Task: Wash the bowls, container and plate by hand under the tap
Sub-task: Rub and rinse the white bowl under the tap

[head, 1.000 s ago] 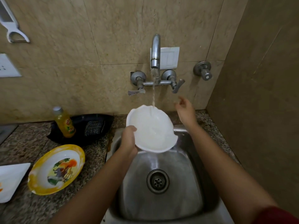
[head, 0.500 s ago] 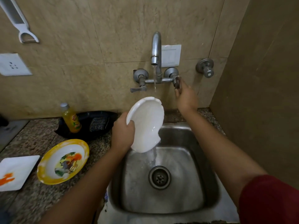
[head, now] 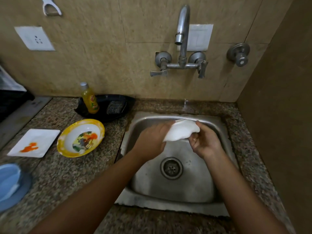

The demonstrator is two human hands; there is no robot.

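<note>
both hands on the white bowl (head: 181, 130), held tilted over the back half of the sink (head: 185, 188). my left hand (head: 152, 141) grips its left edge, the fingers wrapped behind the bowl where i cannot see them. my right hand (head: 206, 144) pinches the right edge, thumb over the rim and fingers curled beneath. the bowl is clear of the basin floor, above and behind the drain (head: 171, 168). tap spout (head: 183, 26) on the wall above.

on the counter (head: 67, 183) to the left:
- yellow-rimmed bowl (head: 81, 137), a picture in its well, just beside the sink
- square white plate (head: 33, 142) with an orange smear, next to that bowl
- blue container (head: 10, 181), at the frame's edge
- behind these, a black tray (head: 125, 102) holding an upright yellow soap bottle (head: 90, 100) and a scrubber (head: 116, 106)
</note>
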